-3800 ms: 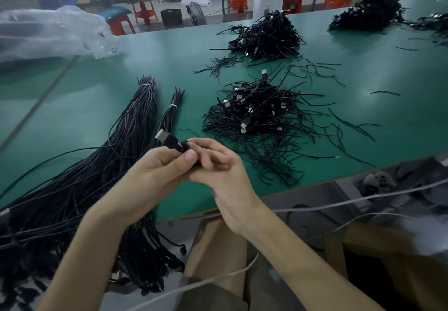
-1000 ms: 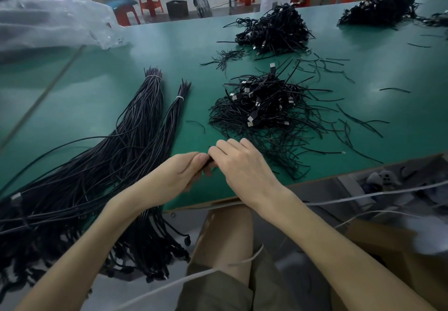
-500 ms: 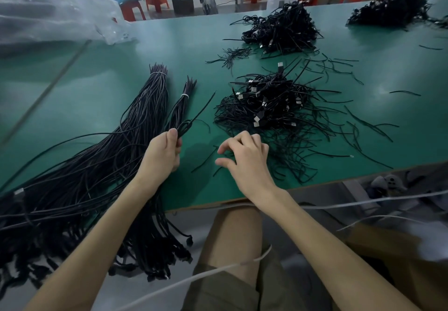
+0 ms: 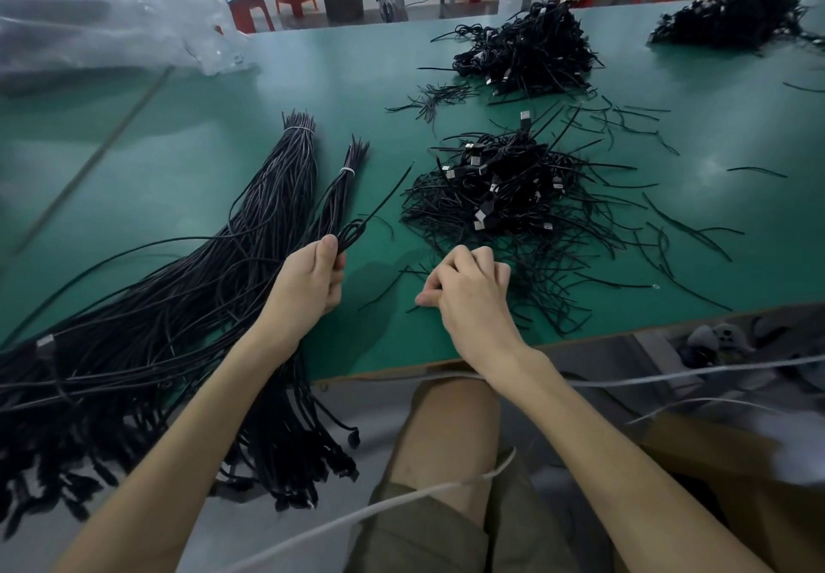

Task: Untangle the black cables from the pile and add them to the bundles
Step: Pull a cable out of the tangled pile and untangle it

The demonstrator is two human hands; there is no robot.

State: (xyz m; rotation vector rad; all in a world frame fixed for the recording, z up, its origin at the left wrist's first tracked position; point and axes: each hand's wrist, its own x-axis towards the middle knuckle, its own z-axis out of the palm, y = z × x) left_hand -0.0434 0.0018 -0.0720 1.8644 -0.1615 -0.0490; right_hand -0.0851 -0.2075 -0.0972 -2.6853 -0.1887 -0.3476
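At counter (image 4: 178, 171) edge, left-hand fingers (image 4: 329, 244) pinch one freed cable (image 4: 384, 202) beside two tied bundles (image 4: 277, 197), right-hand fingers (image 4: 464, 260) curled, grip unclear; tangled pile (image 4: 504, 188) plus farther heaps (image 4: 527, 50) remain, so roughly midway.

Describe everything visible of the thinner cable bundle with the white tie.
The thinner bundle is a sheaf of thin black rubbery-looking cables, bound by a white tie near its far end, where cut tips fan out. It lies flat on the green table, slanting away rightward, beside the thick bundle. Its near part passes behind the left hand, which grips a looped cable.
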